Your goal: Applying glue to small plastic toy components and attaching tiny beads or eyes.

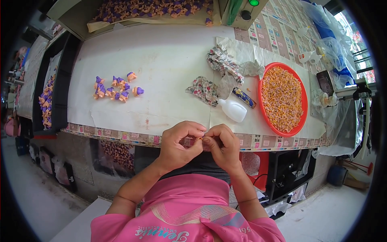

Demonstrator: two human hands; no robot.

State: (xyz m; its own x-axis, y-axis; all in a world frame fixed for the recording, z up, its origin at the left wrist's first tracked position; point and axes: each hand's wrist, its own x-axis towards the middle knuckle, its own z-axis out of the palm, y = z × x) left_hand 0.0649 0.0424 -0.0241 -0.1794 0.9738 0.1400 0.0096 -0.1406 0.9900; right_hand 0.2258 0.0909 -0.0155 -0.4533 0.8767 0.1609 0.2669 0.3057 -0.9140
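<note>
My left hand and my right hand meet at the table's front edge, fingertips pinched together. Between them shows a tiny orange speck, too small and too covered by the fingers to name. Both hands are closed. Beyond my right hand lies a white plastic squeeze bottle on its side. To the far left on the white paper stands a loose group of small flesh-coloured figures with purple tops. At the right is a round red tray full of tiny orange, yellow and pinkish pieces.
A dark blue patterned box and crumpled floral cloths lie behind the bottle. Many more figures fill a paper-lined bay at the back. A black crate borders the left side. A black phone-like device rests beyond the tray.
</note>
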